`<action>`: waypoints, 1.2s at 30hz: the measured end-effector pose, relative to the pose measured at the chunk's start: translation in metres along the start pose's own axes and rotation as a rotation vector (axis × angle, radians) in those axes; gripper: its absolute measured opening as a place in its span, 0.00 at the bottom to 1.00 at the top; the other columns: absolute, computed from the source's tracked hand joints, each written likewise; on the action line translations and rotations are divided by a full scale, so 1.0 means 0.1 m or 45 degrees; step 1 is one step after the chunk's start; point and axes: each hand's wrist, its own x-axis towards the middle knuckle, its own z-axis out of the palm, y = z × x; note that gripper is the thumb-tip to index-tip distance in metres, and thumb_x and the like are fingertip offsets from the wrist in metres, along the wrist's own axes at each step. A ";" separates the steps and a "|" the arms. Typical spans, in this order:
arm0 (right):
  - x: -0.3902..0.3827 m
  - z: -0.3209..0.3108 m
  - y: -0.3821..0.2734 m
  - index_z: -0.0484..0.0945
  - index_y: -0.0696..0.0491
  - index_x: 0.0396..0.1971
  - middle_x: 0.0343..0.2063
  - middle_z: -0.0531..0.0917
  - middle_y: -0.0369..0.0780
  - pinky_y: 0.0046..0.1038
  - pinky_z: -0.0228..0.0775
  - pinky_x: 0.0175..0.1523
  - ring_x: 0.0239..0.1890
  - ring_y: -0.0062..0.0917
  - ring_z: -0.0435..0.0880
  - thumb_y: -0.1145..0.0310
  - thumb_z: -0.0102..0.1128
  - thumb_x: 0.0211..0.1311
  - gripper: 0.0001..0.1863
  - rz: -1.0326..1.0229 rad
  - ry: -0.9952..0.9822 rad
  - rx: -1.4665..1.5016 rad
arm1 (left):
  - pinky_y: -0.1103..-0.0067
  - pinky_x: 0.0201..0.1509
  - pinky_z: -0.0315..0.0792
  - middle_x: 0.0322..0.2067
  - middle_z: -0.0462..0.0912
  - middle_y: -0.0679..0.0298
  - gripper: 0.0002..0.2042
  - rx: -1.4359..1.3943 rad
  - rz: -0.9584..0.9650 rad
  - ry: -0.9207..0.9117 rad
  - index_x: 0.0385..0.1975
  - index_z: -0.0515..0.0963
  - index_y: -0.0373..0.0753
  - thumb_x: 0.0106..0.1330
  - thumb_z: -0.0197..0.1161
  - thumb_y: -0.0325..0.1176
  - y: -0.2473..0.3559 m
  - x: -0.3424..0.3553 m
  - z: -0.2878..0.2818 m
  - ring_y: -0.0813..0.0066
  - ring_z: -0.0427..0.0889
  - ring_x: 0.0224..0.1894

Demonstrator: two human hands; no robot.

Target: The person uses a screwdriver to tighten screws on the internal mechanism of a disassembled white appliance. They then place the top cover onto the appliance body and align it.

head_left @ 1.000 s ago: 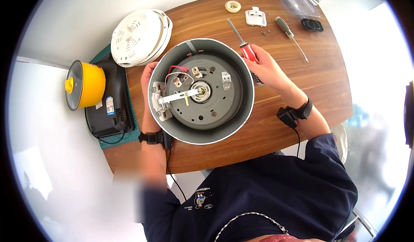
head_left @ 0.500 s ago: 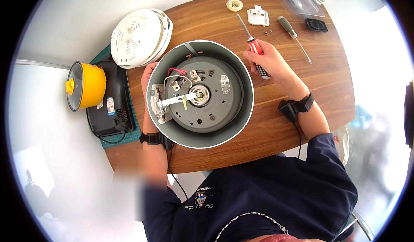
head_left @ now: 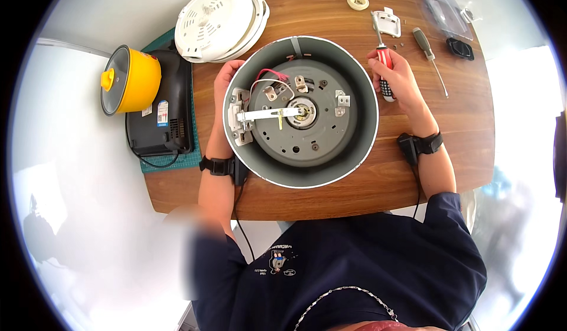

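Note:
An opened metal rice cooker body [head_left: 367,139] stands on the wooden table in front of me, its round opening facing up. Inside are a grey base plate [head_left: 325,136], a white lever arm [head_left: 269,114] reaching to the central thermostat [head_left: 302,112], red and white wires [head_left: 273,74] and small metal brackets [head_left: 342,100]. My left hand [head_left: 227,76] grips the outer left wall, with part of the fingers hidden behind it. To the right of the cooker, my right hand [head_left: 403,80] is closed round a red-and-white screwdriver [head_left: 384,58] with a black checkered grip, its shaft pointing away from me.
Beyond lie a tape roll [head_left: 358,1], a white plastic cover [head_left: 387,23], small screws [head_left: 403,46], a grey-handled screwdriver [head_left: 431,59], a black part [head_left: 459,49] and a clear tray [head_left: 449,15]. Left are white lids [head_left: 215,24], a yellow pot [head_left: 142,83] and a black appliance [head_left: 150,133].
The whole view has turned and shifted, so the cooker and table things appear farther right. Both hands keep their hold; the screwdriver appears more upright in the picture.

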 end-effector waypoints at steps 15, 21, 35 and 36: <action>0.04 -0.02 0.14 0.77 0.57 0.47 0.23 0.77 0.33 0.22 0.72 0.28 0.22 0.17 0.79 0.65 0.63 0.72 0.12 -0.091 0.003 -0.040 | 0.83 0.45 0.76 0.38 0.84 0.66 0.08 0.415 0.669 -0.088 0.48 0.81 0.33 0.75 0.61 0.27 0.84 -0.11 -0.20 0.81 0.81 0.40; 0.03 -0.03 0.13 0.77 0.57 0.46 0.23 0.77 0.33 0.22 0.72 0.29 0.22 0.17 0.79 0.65 0.63 0.72 0.12 -0.118 -0.006 -0.055 | 0.82 0.39 0.71 0.35 0.81 0.70 0.07 1.206 0.733 -0.634 0.42 0.86 0.36 0.66 0.67 0.21 1.47 -0.35 0.29 0.81 0.77 0.33; 0.04 -0.05 0.18 0.77 0.57 0.47 0.23 0.78 0.33 0.22 0.73 0.29 0.22 0.17 0.80 0.65 0.63 0.72 0.12 -0.127 0.004 -0.074 | 0.73 0.39 0.75 0.35 0.81 0.65 0.10 1.694 0.834 -0.696 0.44 0.85 0.41 0.66 0.65 0.23 1.41 -0.28 0.49 0.69 0.80 0.36; 0.04 -0.04 0.19 0.77 0.57 0.47 0.23 0.78 0.33 0.22 0.73 0.29 0.22 0.17 0.80 0.65 0.62 0.72 0.12 -0.141 0.022 -0.091 | 0.73 0.39 0.75 0.35 0.81 0.65 0.10 1.709 0.837 -0.623 0.45 0.85 0.41 0.66 0.65 0.23 1.40 -0.29 0.49 0.69 0.80 0.36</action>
